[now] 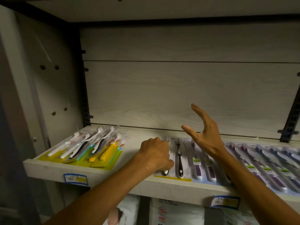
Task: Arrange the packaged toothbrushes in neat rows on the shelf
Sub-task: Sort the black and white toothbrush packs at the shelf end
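- Head view looks down on a pale wood-grain shelf [134, 140], and we see both of our bare forearms reaching in from the lower edge
- Our left hand [155, 153] is curled knuckles-up over the left half of a yellow-edged two-brush pack [176, 161]; the fingers are hidden under the hand, so we cannot tell whether they grip the pack or only press on it
- That hand covers most of the left brush in the pack; only its bristle tip and its rounded handle end show, while the black-and-white brush beside it is in full view
- Our right hand [204, 135] hangs above the shelf with fingers spread wide and thumb out, holding nothing
- Under and beyond the right wrist lies a row of purple-handled toothbrush packs [253, 166] running side by side to the right; the frame edge cuts the row off, and our forearm hides parts of several packs
- At the shelf's left end a loose pile of toothbrush packs [87, 148] on yellow cards overlaps at uneven angles; we cannot count them
- Two blue-framed price labels [75, 179] sit on the shelf's front edge; their print is too blurred to read
- Below the shelf, white packaged goods [172, 213] are partly visible, cut off by the frame and our arms
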